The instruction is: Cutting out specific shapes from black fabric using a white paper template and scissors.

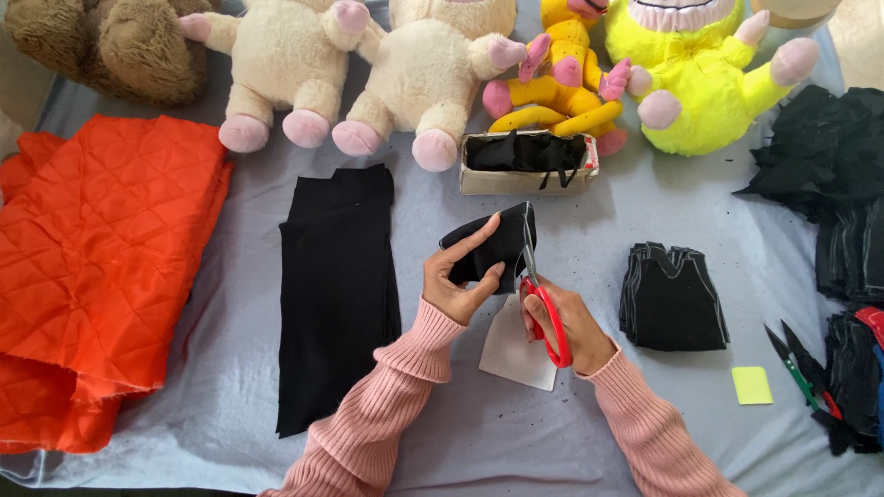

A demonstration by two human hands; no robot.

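My left hand (458,281) pinches a small piece of black fabric (488,247) held up above the table. My right hand (562,324) grips red-handled scissors (543,308), whose blades run up along the right edge of that piece. A white paper pattern (516,350) lies on the table under my hands. Both arms wear pink ribbed sleeves.
A long folded black cloth (337,294) lies left of my hands, orange quilted fabric (101,267) further left. A stack of cut black pieces (672,299) sits to the right, a small box of black scraps (527,162) behind. Plush toys (433,74) line the back. Green-handled scissors (794,368) and yellow chalk (751,385) lie right.
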